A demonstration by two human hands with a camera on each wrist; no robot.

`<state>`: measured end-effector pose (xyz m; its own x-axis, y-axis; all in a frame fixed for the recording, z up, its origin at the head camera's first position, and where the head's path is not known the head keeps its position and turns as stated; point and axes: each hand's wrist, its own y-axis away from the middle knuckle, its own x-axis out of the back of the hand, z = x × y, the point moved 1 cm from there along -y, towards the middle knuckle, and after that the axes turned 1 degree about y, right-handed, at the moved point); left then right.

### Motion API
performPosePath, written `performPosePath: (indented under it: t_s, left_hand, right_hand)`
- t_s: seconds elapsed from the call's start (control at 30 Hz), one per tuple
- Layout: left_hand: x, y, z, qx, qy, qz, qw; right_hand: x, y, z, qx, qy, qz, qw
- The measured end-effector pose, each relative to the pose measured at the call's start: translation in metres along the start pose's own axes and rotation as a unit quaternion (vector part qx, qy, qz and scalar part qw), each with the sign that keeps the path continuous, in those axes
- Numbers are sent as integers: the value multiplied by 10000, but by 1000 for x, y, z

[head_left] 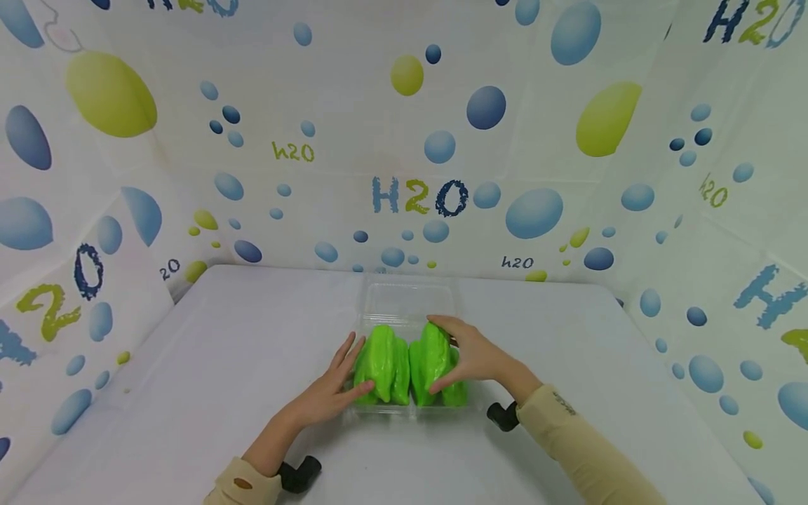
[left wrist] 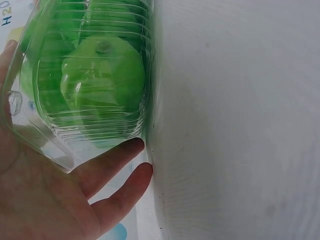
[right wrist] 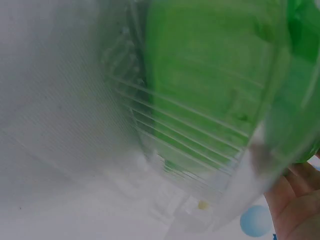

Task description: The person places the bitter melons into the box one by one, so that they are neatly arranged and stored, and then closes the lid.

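Note:
A clear plastic clamshell box (head_left: 413,409) with several glossy green peppers in it sits mid-table, its lid (head_left: 410,298) folded back. My right hand (head_left: 478,356) holds a green pepper (head_left: 434,351) lengthwise on the box's right side, thumb at the near end and fingers at the far end. At the left side, my left hand (head_left: 330,390) rests with spread fingers against the box, its thumb over the near end of another pepper (head_left: 381,354). In the left wrist view, two fingertips reach the table beside the box's ribbed wall (left wrist: 100,120).
A white table (head_left: 221,365) lies under the box. Behind and beside it hangs a white curtain (head_left: 353,105) printed with blue and green drops. Black wrist-camera mounts (head_left: 300,475) protrude near both sleeves.

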<state>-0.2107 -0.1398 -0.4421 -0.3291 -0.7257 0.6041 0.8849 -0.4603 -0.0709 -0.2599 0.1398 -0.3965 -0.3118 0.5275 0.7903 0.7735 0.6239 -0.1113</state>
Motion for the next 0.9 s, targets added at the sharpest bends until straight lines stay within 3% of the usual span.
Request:
performPosePath:
  t_s: [0.33,0.9]
  left_hand:
    - [0,-1,0,-1,38,-30,10000]
    - [0,0,2,31,92,-10,10000]
  right_hand:
    - [-11,-8,-1,64,221,-189,9996]
    - [-18,-12,-6,190,-578,-376,9974]
